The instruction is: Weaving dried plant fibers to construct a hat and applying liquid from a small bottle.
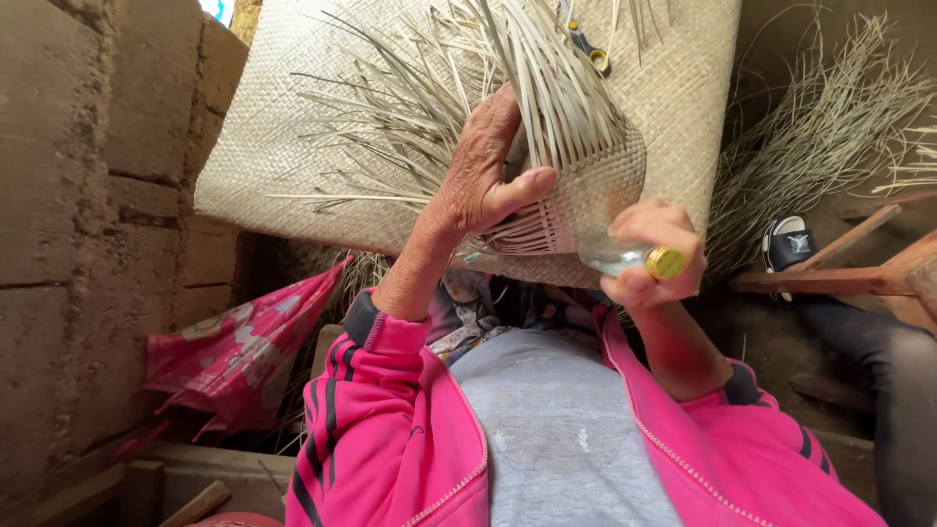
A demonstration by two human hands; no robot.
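Head view: the left hand [483,181] grips the half-woven basket [586,185] at chest height, thumb pressed on its woven wall — light, springy work, best held at the tight weave, not the loose strips [410,117]. The right hand [649,259] is closed around a small glass bottle [625,259] with a gold cap — smooth, likely slippery, breakable.

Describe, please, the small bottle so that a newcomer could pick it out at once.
Start at the big woven mat behind the hands. Below its lower right edge, the right hand grips a small clear glass bottle. Its yellow cap distinguishes it from the pale straw weaving beside it.
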